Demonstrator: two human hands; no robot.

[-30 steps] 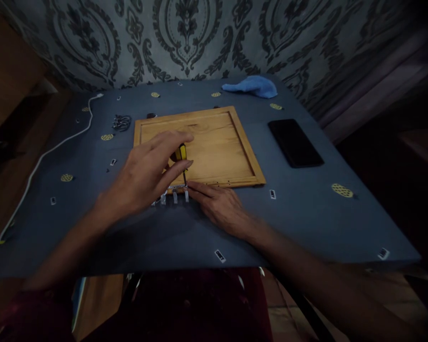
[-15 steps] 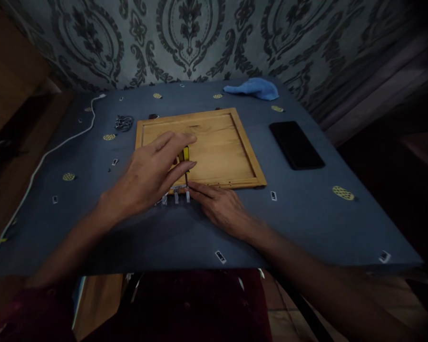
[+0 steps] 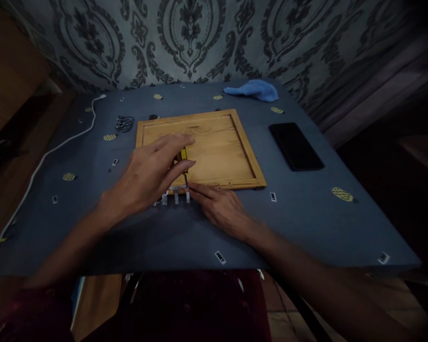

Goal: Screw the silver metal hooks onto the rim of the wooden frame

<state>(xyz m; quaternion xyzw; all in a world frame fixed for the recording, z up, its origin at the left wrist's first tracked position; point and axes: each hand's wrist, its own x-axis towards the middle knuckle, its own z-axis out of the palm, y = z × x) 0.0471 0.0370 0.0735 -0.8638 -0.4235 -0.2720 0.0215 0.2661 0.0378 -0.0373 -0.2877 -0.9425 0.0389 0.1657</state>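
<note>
A square wooden tray [image 3: 221, 152] lies on the blue cloth-covered table [image 3: 306, 213]. My left hand [image 3: 148, 173] is closed round a yellow-handled screwdriver [image 3: 182, 156], held upright with its tip down at the tray's near rim. A metal bracket with several prongs [image 3: 174, 195] hangs off that near rim. My right hand [image 3: 219, 206] lies flat on the cloth just right of the bracket, fingers stretched out, fingertips touching the rim by the screwdriver tip.
A black phone [image 3: 295, 146] lies right of the tray. A blue cloth [image 3: 254, 89] sits at the far edge. A small heap of metal hooks [image 3: 123, 123] and a white cable [image 3: 53, 147] lie at the left. A patterned wall stands behind the table.
My left hand has shifted slightly over the screwdriver handle, its fingers turning a little. My right hand and the tray stay where they were.
</note>
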